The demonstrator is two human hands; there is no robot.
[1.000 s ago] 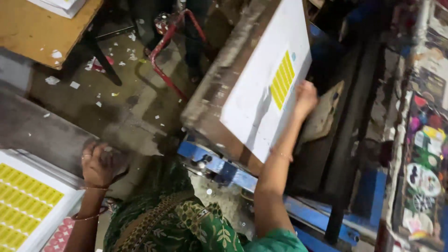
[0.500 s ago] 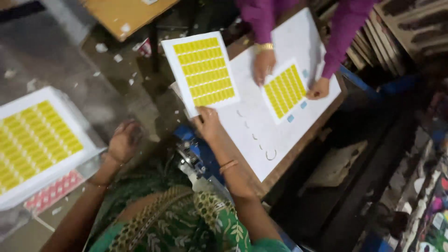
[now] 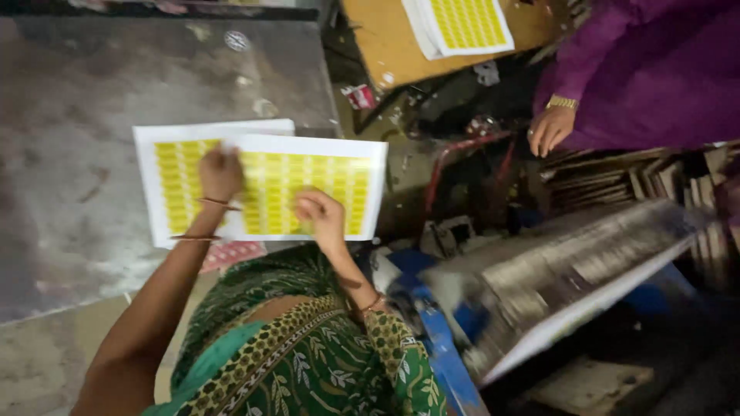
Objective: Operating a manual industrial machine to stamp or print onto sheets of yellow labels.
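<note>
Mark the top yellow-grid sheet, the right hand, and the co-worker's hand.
top yellow-grid sheet (image 3: 351,185), head view, printed yellow area right of the hands.
right hand (image 3: 322,219), head view, back of hand.
co-worker's hand (image 3: 549,131), head view, knuckles.

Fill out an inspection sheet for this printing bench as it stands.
Surface: grey metal table, scuffed and stained.
Job's things: white sheet with yellow label grid, overlapping a stack of like sheets on the table.
Clutter: paper scraps on the floor; second stack of yellow sheets on a wooden board.
Grippers: left hand flat on the sheets; right hand grips the top sheet's lower edge.
Cables: nothing seen.
Surroundings: tilted printing frame at right, blurred; blue machine base; another person's hand in a purple sleeve.
</note>
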